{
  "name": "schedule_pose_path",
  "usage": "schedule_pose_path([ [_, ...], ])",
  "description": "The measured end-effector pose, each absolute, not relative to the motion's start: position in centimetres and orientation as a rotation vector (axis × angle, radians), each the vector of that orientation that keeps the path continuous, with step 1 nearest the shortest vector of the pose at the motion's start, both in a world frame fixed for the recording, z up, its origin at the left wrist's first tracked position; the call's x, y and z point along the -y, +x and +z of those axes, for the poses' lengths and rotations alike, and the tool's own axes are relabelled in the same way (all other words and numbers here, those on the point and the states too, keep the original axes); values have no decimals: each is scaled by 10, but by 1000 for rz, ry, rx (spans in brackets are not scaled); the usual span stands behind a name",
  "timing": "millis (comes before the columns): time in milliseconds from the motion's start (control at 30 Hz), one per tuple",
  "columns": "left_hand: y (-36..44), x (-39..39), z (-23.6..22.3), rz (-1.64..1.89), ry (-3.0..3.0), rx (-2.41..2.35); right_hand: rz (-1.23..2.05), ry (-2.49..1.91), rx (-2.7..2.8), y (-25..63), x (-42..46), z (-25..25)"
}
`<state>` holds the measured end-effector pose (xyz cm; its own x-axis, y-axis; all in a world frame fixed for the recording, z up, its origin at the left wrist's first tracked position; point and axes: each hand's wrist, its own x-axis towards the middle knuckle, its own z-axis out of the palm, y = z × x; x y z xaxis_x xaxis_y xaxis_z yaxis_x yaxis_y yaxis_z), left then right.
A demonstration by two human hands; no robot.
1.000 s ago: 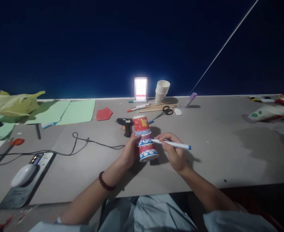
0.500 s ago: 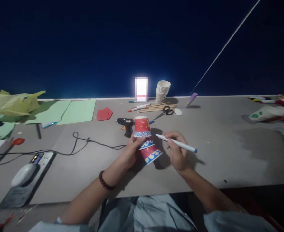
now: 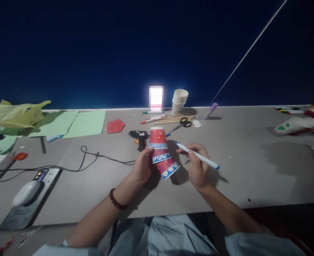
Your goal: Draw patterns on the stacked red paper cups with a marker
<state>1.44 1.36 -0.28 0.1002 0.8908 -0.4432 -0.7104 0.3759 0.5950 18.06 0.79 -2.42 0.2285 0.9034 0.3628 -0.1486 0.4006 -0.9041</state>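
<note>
My left hand [image 3: 143, 164] is closed around the left side of a joined row of red paper cups [image 3: 161, 153], nested end to end and bending toward the lower right. Blue and white scallop patterns run along the cups' rims. In my right hand [image 3: 198, 167] is a white marker [image 3: 199, 156], with its blue tip pointing up and left toward the cups but apart from them. A black glue gun [image 3: 139, 137] lies on the table just beyond my left hand, partly behind the cups.
Scissors [image 3: 183, 123], wooden sticks [image 3: 173, 119] and a stack of white paper cups [image 3: 178, 101] are at the back. A purple glue stick [image 3: 212, 111] stands farther right. Left are red paper [image 3: 115, 126], green sheets [image 3: 86, 123], a cable [image 3: 74, 170] and a phone [image 3: 34, 199] under a white case.
The left thumb has slid off the front of the cups to their left side, and the cups have turned slightly. The marker tip has moved a little right and up, away from them.
</note>
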Motion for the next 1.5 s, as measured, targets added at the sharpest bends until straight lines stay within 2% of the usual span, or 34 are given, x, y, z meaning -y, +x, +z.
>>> schedule_pose_path([
  [300, 14, -15, -7, 1237, 282, -799, 879, -958, 1137, 179, -6, -18],
  [500, 10, -20, -9, 1256, 242, -788, 766, -960, 1233, 180, -14, -25],
  [600, 4, -23, -6, 1221, 189, -761, 537, -1113, 1496, 184, -24, -33],
  [767, -6, -27, -2, 1290, 133, -641, 226, -1343, 2331, 184, -39, -42],
  [900, -9, -29, -1, 1296, 82, -602, 48, -1428, 2624, 178, -42, -45],
  [1100, -11, -33, -5, 1302, 96, -604, -111, -1441, 2706, 172, -42, -48],
  [1500, -14, -37, -7, 1320, 54, -632, -160, -1452, 2782, 167, -45, -46],
])
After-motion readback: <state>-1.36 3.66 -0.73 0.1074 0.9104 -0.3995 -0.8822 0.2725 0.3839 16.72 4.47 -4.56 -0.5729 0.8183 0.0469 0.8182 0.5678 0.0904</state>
